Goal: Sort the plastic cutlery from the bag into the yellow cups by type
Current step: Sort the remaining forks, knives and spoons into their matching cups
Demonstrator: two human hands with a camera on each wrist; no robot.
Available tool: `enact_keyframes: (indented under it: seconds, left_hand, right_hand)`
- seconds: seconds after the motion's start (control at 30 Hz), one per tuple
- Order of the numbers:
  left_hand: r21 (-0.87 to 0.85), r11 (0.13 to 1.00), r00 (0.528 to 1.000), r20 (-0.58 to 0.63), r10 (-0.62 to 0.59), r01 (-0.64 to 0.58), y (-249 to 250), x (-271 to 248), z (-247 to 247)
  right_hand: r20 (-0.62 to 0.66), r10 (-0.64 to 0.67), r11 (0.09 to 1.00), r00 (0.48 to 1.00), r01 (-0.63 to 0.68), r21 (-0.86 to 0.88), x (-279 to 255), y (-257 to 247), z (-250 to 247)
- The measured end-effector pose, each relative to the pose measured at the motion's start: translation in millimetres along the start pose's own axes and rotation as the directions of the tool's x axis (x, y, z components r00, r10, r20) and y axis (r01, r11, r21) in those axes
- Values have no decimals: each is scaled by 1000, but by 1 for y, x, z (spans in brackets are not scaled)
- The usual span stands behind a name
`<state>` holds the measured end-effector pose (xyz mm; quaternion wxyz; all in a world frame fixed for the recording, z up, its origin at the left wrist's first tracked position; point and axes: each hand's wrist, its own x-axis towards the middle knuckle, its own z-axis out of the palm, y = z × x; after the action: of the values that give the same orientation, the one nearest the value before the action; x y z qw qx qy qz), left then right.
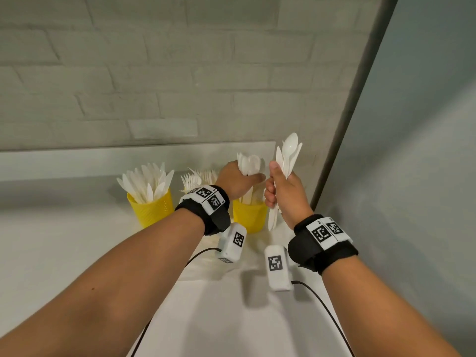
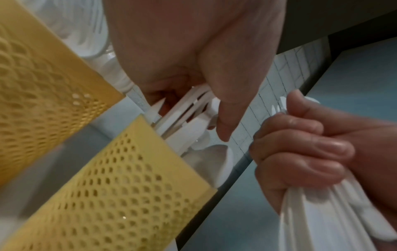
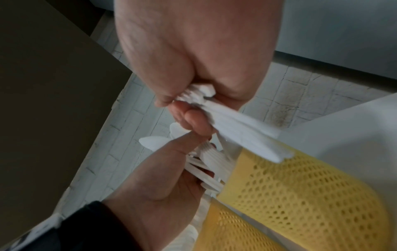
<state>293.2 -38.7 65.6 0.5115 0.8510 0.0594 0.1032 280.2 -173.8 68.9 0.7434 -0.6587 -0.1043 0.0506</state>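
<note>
Gripping white plastic spoons in fanned bunches, perforated yellow cups bristling

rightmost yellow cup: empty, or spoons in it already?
Not empty. In the head view white handles stand in the rightmost yellow cup, and the left hand grips that bunch above the rim. The right hand holds a separate bundle beside it.

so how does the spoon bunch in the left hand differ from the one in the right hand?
The left hand grips its spoon bunch with the handles already down in the right-hand yellow cup; the right hand holds its spoon bunch in the air beside that cup. The left bunch sits lower; the right one rises higher. Both are white plastic, bowls up.
</note>
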Motion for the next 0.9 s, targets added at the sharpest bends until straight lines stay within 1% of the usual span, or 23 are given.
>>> enact_keyframes:
  seconds: [0.1,0.13,0.23,0.33,0.5,0.7,0.77,0.83,0.9]
  left_hand:
    - [214,976,999,18,28,-31,1,1,1]
    - [247,968,999,30,32,-38,2,0,1]
    - [207,978,998,70,-4,-10,3,0,-1]
    - [205,978,996,75,-46,30,4,3,-4]
    - [296,951,990,86,-114,83,13,8,-8]
    - [380,921,993,43,-111,86,14,6,-11]
    - [391,918,990,85,-111,69,17,3,-12]
    - [340,937,980,149,-132,75,22,2,-17]
    - [295,951,971,182,-153,95,26,1,-23]
  right_hand:
    - [14,-8,1000,1000,8,-4,2,2,3]
    - [19,-11,1000,1000,11,-4,2,3,3]
    - [20,-12,1000,1000,12,-6,3,3,1]
    - [12,7,1000,1000,-7,10,2,2,-2]
    - [26,27,1000,999,-27,10,3,5,-5]
    - [43,43,999,998,-44,5,4,10,-2]
    - [58,36,999,998,-37,9,5,11,1]
    - [72,26,1000,997,-27,12,4,11,5]
    - [79,25,999,997,-27,20,4,10,8]
